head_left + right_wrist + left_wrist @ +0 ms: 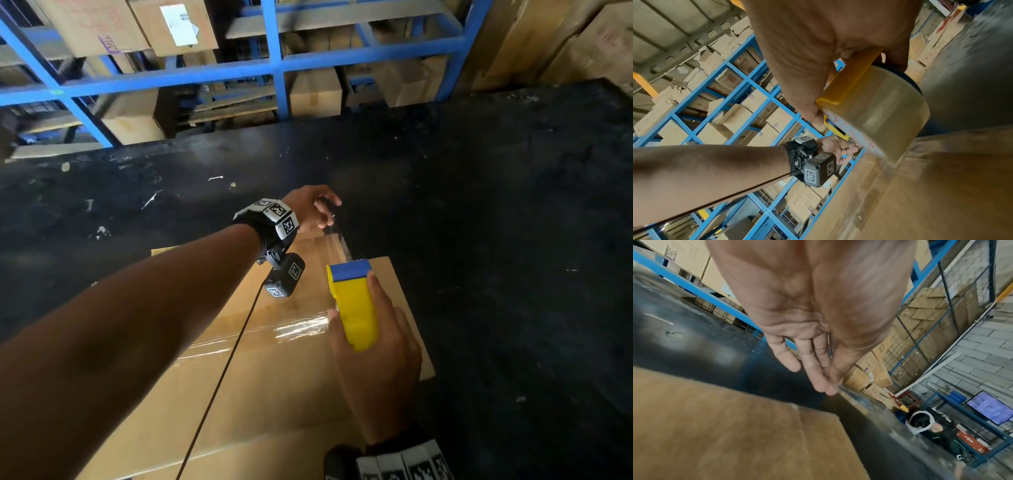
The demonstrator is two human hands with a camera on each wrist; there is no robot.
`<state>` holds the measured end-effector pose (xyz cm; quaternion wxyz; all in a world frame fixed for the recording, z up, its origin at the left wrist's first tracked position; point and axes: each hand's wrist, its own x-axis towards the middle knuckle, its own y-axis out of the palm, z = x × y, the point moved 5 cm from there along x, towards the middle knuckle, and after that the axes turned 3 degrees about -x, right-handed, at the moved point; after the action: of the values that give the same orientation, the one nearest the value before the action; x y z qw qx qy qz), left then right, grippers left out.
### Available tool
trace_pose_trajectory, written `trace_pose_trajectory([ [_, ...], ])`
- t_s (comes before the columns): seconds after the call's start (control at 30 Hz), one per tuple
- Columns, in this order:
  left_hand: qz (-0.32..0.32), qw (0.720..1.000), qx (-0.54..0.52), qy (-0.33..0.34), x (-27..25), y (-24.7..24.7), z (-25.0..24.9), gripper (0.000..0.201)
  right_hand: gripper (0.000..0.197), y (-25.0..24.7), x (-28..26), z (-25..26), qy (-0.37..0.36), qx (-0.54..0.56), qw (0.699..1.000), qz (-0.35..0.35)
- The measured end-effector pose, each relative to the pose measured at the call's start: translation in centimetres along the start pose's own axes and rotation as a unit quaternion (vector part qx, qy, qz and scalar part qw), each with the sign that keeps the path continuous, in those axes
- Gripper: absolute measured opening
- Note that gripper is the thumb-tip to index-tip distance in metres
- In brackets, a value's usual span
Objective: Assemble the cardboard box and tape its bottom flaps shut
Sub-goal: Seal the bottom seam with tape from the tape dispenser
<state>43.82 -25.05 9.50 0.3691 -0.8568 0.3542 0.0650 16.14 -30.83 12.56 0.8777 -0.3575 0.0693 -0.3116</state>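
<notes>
The brown cardboard box [291, 359] lies at six o'clock — light, stiff. The right hand [376, 359] grips the yellow plastic tape dispenser [354, 305]; the left hand [313, 210] pinches clear, clingy tape [337, 236] at twelve — hold its edges.

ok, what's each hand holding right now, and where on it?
Right hand grips the yellow tape dispenser around its body, above the cardboard box. Left hand pinches the free end of the clear tape pulled out from the dispenser.
</notes>
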Motion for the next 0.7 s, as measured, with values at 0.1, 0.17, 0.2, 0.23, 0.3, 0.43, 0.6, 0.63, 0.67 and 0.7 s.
trace_pose_trajectory([
  [0.1, 0.007, 1.000, 0.015, -0.003, 1.0, 0.5, 0.9, 0.044, 0.076, 0.7, 0.4, -0.2, 0.009, -0.005, 1.000, 0.004],
  [0.17, 0.010, 1.000, 0.023, -0.008, 1.4, 0.9, 1.4, 0.043, 0.076, 1.0, 0.5, -0.4, 0.010, -0.010, 1.000, 0.009],
  [0.2, 0.016, 0.999, 0.030, -0.010, 1.5, 1.1, 1.7, 0.043, 0.076, 1.1, 0.5, -0.5, 0.012, -0.013, 1.000, 0.010],
  [0.23, 0.025, 0.999, 0.040, -0.013, 1.6, 1.3, 1.9, 0.042, 0.076, 1.2, 0.5, -0.6, 0.015, -0.016, 1.000, 0.012],
  [0.3, 0.041, 0.997, 0.059, -0.022, 1.6, 1.7, 2.4, 0.043, 0.076, 1.3, 0.5, -0.8, 0.020, -0.023, 0.999, 0.015],
  [0.43, 0.044, 0.994, 0.090, -0.047, 1.6, 2.1, 2.8, 0.044, 0.076, 1.6, 0.5, -0.9, 0.022, -0.023, 0.999, 0.021],
  [0.6, 0.008, 0.998, 0.064, -0.014, 1.2, 1.6, 2.6, 0.033, 0.076, 1.5, 0.4, -0.9, 0.019, -0.030, 0.999, 0.022],
  [0.63, 0.008, 0.998, 0.069, -0.012, 0.9, 1.7, 2.5, 0.028, 0.076, 1.5, 0.4, -0.9, 0.019, -0.030, 0.999, 0.022],
  [0.67, 0.012, 0.997, 0.077, -0.011, 0.6, 1.8, 2.4, 0.027, 0.076, 1.5, 0.4, -0.9, 0.019, -0.029, 0.999, 0.021],
  [0.7, 0.017, 0.996, 0.090, -0.010, 0.2, 1.9, 2.3, 0.028, 0.075, 1.4, 0.4, -1.0, 0.019, -0.027, 0.999, 0.020],
])
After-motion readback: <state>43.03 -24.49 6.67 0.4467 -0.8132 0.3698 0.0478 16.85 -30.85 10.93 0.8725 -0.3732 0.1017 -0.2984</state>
